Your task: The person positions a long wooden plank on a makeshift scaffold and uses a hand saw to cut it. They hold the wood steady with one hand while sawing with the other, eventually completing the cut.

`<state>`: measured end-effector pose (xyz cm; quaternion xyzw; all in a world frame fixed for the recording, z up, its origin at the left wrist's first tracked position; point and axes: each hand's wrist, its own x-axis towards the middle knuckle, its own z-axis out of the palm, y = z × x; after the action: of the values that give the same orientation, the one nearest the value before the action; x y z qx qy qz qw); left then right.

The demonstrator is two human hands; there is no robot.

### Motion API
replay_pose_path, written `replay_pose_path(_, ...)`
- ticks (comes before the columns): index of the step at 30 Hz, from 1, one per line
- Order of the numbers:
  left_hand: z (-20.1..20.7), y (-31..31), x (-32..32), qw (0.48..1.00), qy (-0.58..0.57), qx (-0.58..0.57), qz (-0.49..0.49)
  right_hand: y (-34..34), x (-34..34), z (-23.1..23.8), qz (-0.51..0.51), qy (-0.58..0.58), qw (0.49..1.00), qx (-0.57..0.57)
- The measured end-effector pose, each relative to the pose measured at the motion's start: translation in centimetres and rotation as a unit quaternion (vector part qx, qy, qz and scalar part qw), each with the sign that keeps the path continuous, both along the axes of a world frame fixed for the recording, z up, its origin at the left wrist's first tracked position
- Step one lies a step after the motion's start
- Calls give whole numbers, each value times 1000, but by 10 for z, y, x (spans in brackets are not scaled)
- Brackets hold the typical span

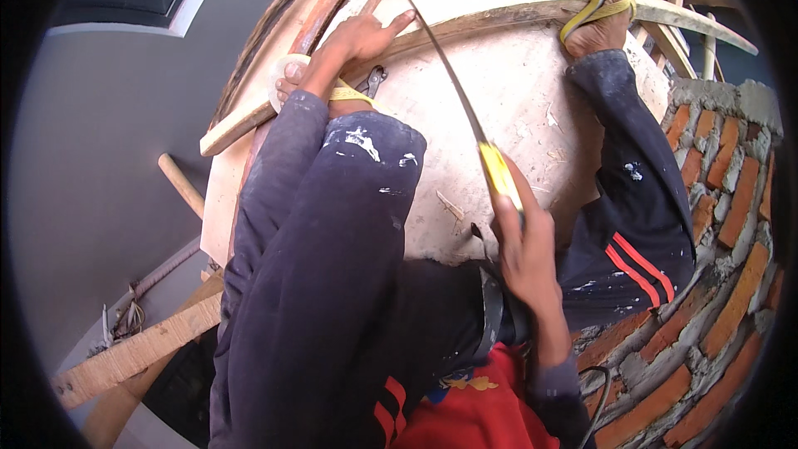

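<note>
My right hand (528, 245) is closed around the yellow handle of a hand saw (453, 75), whose thin blade points up and away to the left. At the left end of a long curved wooden pole (499, 17), my left hand (357, 43) presses down and grips, thumb stretched along the wood; its other fingers are partly hidden. The blade passes just right of that thumb, and whether it touches the pole I cannot tell. My right foot in a yellow sandal (597, 12) rests on the pole. Beside my left foot lies a pliers-like metal tool (374, 81).
A pale wooden board (499, 108), strewn with shavings, lies under the pole. Several timber pieces (665, 0) stand at the far right. A brick wall (715, 191) is on the right, a grey wall (100, 141) on the left. A plank (141, 349) sits low at the left.
</note>
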<state>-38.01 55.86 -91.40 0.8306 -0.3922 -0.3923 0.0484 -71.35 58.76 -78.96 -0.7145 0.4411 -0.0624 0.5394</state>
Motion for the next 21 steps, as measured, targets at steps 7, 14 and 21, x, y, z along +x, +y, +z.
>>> replay_pose_path(7,-13,10,-2,998,-19,-66,-1,1,-11,16,1,6,999,33)
replay_pose_path(14,-25,9,7,992,-69,-101,18,-8,25,-12,14,7,1000,-4)
replay_pose_path(21,13,10,8,998,15,-16,-63,6,-20,25,-13,7,998,60)
